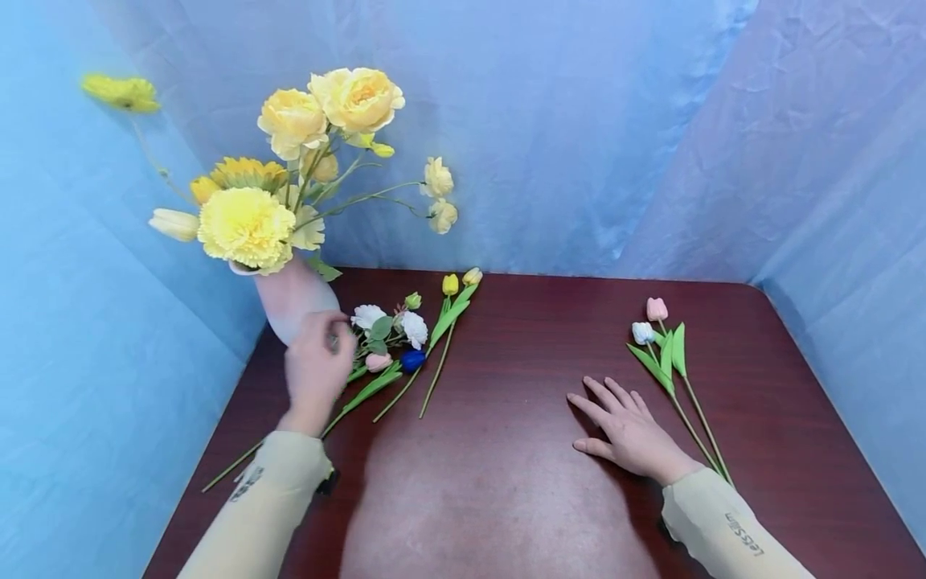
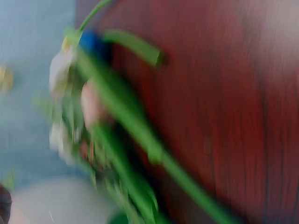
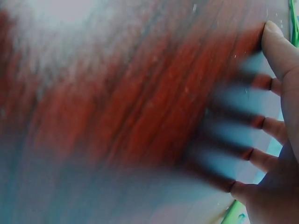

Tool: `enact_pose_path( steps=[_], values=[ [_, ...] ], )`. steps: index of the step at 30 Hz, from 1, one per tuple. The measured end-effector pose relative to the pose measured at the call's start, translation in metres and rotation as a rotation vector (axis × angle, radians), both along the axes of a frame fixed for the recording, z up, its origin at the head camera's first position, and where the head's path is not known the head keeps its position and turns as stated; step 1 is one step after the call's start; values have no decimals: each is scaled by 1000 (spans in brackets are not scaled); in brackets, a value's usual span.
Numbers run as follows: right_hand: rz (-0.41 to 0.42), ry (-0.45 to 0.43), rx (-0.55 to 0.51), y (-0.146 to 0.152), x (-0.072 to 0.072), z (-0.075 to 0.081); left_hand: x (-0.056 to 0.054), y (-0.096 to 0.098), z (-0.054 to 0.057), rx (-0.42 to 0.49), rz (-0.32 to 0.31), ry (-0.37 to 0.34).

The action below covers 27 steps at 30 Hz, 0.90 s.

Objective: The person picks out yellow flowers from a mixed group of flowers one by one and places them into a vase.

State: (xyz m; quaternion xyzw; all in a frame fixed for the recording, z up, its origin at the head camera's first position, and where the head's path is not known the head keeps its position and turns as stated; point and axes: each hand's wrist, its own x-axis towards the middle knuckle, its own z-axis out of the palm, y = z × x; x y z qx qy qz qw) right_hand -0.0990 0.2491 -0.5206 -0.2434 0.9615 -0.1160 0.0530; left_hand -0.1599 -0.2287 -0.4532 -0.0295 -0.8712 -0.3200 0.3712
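Note:
My left hand [image 1: 318, 374] is blurred in the head view, with its fingers loosely bent in front of the pale pink-and-white vase [image 1: 295, 293]. I see nothing held in it; whether it touches the vase is unclear. Yellow flowers fill the vase, among them a ruffled carnation [image 1: 246, 229] and a large rose [image 1: 359, 98]. Just right of that hand lie white flowers [image 1: 415, 330], a pink tulip [image 1: 379, 362] and a blue tulip [image 1: 413, 360]. My right hand [image 1: 637, 434] rests palm down on the table, its fingers spread.
On the dark red table [image 1: 506, 450], a yellow tulip [image 1: 450, 285] and a cream tulip [image 1: 473, 277] lie beyond the blue one. A pink tulip [image 1: 657, 310] and a white tulip [image 1: 642, 333] lie beside my right hand. Blue cloth [image 1: 542, 145] hangs around the table.

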Motion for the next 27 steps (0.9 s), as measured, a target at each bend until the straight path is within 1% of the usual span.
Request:
enact_pose_path(
  steps=[1,2,4,6,8,9,11,13,15,18,22,24,27],
  values=[
    [1,6,12,1,0,0,0,11,-2,-62,-55,-25],
    [2,10,22,1,0,0,0,22,-3,-109,-101,-75],
    [4,14,35,2,0,0,-1,43,-4,-196,-163,-213],
    [6,18,38,3,-1,-1,-3,61,-6,-281,-184,-367],
    [6,17,35,3,-1,-1,-8,76,-11,-354,-182,-517],
    [6,16,33,2,-1,-1,-11,82,-14,-391,-181,-567],
    [4,15,27,1,-1,-1,-16,91,-20,-458,-176,-633],
    [3,16,13,0,-1,-1,-21,97,-25,-499,-158,-671],
    [5,29,-1,0,0,0,-26,102,-27,-517,-139,-691],
    [12,44,-19,-1,0,1,-32,105,-29,-509,-98,-730],
    [1,18,-10,0,0,0,-38,106,-32,-532,-86,-780],
    [-3,3,-5,0,0,0,-39,106,-35,-561,-84,-782],
    [1,12,-12,0,0,0,-41,106,-38,-593,-79,-753]
  ],
)
